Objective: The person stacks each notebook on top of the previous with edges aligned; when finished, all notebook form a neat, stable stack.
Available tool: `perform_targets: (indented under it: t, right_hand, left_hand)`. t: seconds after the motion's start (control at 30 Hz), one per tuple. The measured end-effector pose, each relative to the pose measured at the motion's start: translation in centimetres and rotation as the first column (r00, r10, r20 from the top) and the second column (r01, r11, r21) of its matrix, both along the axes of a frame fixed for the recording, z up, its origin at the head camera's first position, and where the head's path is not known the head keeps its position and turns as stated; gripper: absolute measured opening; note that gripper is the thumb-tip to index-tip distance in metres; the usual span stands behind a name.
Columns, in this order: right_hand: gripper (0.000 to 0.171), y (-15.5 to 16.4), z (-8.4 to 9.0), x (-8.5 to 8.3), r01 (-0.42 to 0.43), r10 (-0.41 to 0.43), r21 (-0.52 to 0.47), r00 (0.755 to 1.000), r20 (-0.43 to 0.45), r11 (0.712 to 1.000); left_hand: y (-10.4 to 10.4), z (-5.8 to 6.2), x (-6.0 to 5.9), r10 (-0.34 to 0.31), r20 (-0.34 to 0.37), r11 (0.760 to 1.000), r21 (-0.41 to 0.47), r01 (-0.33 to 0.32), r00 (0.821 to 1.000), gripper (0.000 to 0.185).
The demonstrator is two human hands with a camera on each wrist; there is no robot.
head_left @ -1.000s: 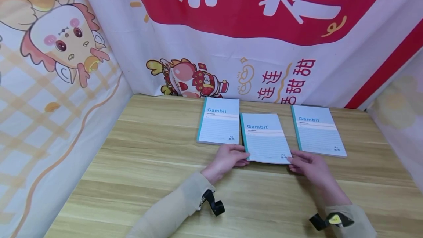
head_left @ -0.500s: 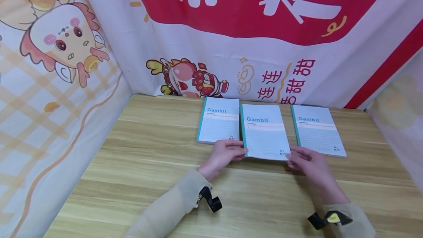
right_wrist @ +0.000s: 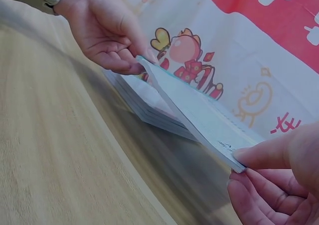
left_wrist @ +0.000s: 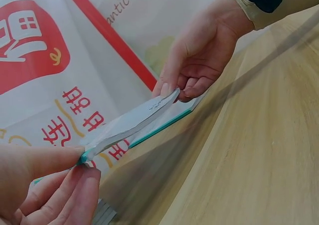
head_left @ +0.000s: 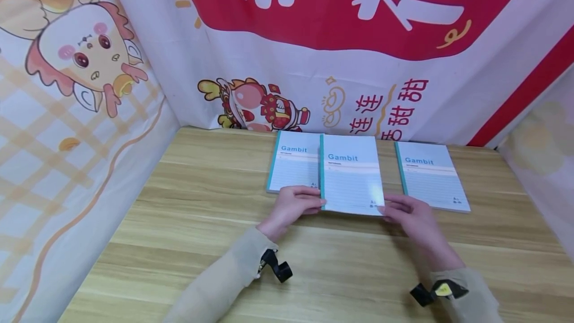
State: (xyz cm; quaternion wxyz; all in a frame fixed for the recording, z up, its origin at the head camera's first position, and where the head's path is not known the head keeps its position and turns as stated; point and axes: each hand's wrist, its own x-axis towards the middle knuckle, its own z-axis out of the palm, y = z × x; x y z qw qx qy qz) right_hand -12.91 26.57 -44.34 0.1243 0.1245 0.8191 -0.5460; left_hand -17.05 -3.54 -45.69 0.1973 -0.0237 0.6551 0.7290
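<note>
Both hands pinch the near corners of the middle Gambit notebook [head_left: 351,173], left hand [head_left: 293,206] and right hand [head_left: 405,216], holding it tilted above the counter [head_left: 202,243], overlapping the left notebook [head_left: 293,168]. Grip's only at the corners, so it could sag or slip and knock that one crooked. No containers here, just the right notebook [head_left: 430,176] lying apart.

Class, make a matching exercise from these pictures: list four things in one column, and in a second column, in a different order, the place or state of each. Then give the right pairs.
Things:
1. middle notebook
2. left notebook
3. right notebook
4. left hand

Places or states:
A. lies flat on the table, apart, touched by no hand
B. lifted off the table, held at both near corners
C. pinches a teal-spined corner
D. lies flat, partly overlapped by another notebook

Pairs: 1-B, 2-D, 3-A, 4-C
</note>
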Motion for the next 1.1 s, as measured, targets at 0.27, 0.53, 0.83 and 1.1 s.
perform_targets:
  t: [0.27, 0.53, 0.83, 1.1]
  right_hand:
    - [0.061, -1.0, -0.2, -0.2, -0.008, 0.007, -0.039, 1.0, -0.025, 0.999]
    - [0.058, -1.9, -0.5, -0.5, -0.012, 0.008, -0.048, 0.996, -0.083, 0.999]
    - [0.054, -3.4, -0.4, -1.4, -0.017, 0.011, -0.058, 0.996, -0.093, 0.998]
    - [0.051, -5.1, -0.7, -2.3, 0.001, -0.008, -0.077, 0.996, -0.091, 0.997]
  left_hand:
    - [-1.1, -0.2, -0.2, 0.005, 0.004, 1.0, 0.015, -0.005, 1.0, 0.03]
    - [-2.2, 0.0, -0.5, 0.017, 0.014, 1.0, -0.013, -0.017, 1.0, 0.03]
    - [-3.8, 0.4, -1.0, 0.027, 0.023, 0.999, -0.023, -0.027, 0.999, 0.033]
    - [-5.3, 0.5, -1.3, 0.055, 0.029, 0.997, -0.06, -0.053, 0.998, 0.033]
